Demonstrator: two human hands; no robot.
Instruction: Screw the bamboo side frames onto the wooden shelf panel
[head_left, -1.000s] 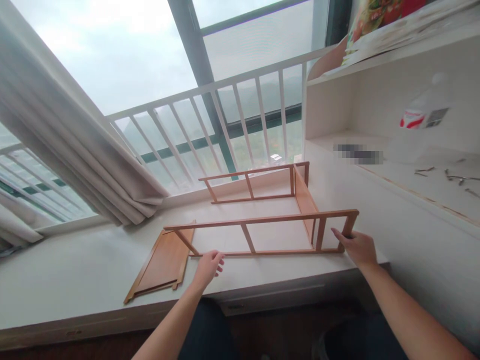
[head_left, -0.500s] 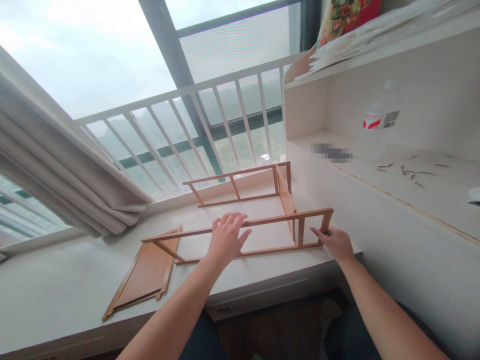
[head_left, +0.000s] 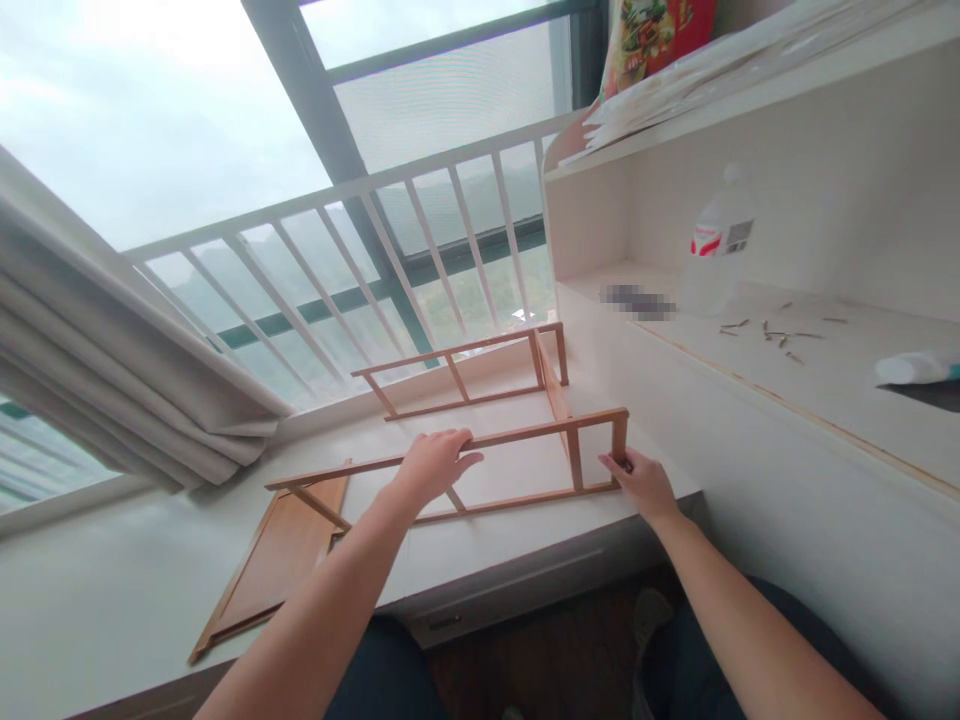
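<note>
A wooden frame with two long rails and short crosspieces lies on its side on the white ledge, its near side facing me. My left hand is closed over the upper rail, thumb on the near side. At the right end, my right hand pinches the short end post near its lower corner; a small dark spot shows by the fingertips, too small to name. A board joins this side to a matching far side frame by the window. Under the frame's left end rests a flat wooden panel, partly hidden by my left forearm.
Several small screws or pins lie scattered on the white shelf at right, with a clear plastic bottle and a white tube. A railing borders the window. A grey curtain hangs at left.
My left hand has come down and closed on the upper rail, where its fingers were spread before. My right hand stays at the end post. The view has shifted slightly right.
</note>
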